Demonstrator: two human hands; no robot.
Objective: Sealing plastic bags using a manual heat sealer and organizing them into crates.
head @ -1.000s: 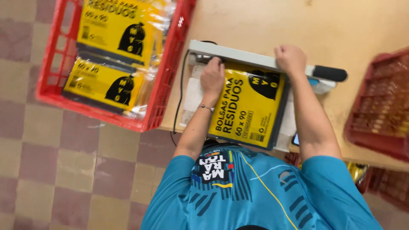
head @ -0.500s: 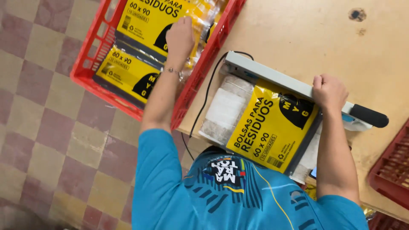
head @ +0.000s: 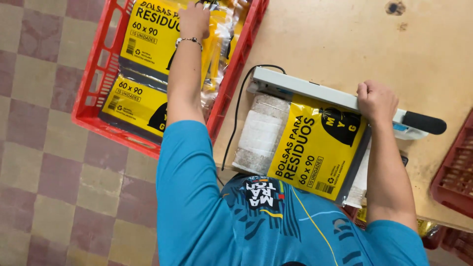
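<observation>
My left hand (head: 193, 19) reaches into a red plastic crate (head: 93, 106) at the upper left. Its fingers curl on the top yellow packet of bags (head: 152, 34) in a stack there. Another yellow packet (head: 130, 101) lies lower in the crate. My right hand (head: 377, 101) is closed on the grey arm of a heat sealer (head: 305, 91) with a black handle (head: 424, 123), pressing it down. A yellow packet (head: 315, 145) lies under that arm on the sealer's white base (head: 258, 133).
The sealer stands on a wooden table (head: 335, 44), its black cable (head: 236, 113) running off the front edge. More red crates (head: 456, 177) sit at the right edge. Checkered floor tiles (head: 44, 197) lie to the left. My teal shirt fills the bottom.
My left hand left the packet on the sealer and reached left into the red crate onto the top packet. My right hand stayed on the sealer arm.
</observation>
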